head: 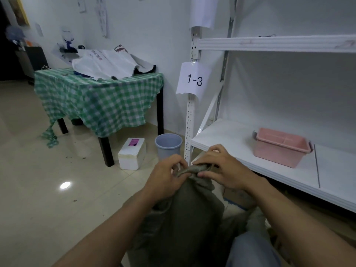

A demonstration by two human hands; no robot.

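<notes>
A grey-green cloth sack (188, 212) stands on the floor right in front of me, its top gathered into a twisted neck (189, 170). My left hand (165, 176) grips the neck from the left with curled fingers. My right hand (221, 170) pinches the same twisted neck from the right, thumb underneath. Both forearms reach in from the bottom of the view. What the sack contains is hidden.
A white metal shelf unit (231, 139) stands to the right, labelled 1-3 (194, 79), with a pink plastic bin (281, 147) on it. A blue-grey bucket (168, 145) and a white foam box (133, 153) sit on the tiled floor by a table with a green checked cloth (100, 101).
</notes>
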